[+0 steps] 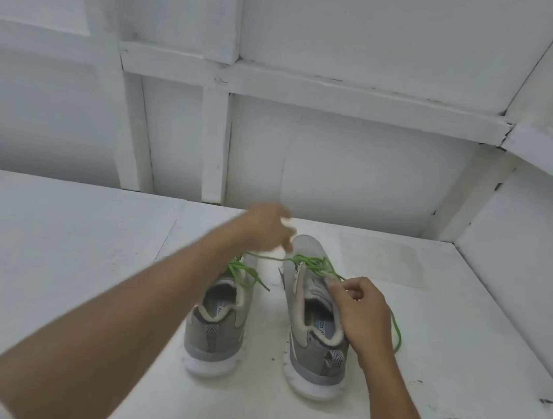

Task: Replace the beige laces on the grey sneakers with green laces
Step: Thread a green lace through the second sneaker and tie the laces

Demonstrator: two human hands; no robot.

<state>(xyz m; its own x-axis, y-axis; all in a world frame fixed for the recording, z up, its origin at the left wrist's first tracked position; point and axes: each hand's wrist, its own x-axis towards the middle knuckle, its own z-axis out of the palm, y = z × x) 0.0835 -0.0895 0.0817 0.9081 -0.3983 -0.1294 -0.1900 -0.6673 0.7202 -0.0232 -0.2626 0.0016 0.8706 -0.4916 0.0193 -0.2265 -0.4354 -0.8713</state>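
Grey sneakers (215,340), insole print unreadable, right hand (362,319) pinching green lace (310,259), left hand (264,228) blurred, grip unclear

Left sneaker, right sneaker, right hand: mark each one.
left sneaker (215,343): head view, on its grey heel.
right sneaker (314,365): head view, on its grey heel.
right hand (364,317): head view, on the back of the hand.

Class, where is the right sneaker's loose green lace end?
Head view, right side: the green lace end trails beside the right grey sneaker, just right of the right hand.
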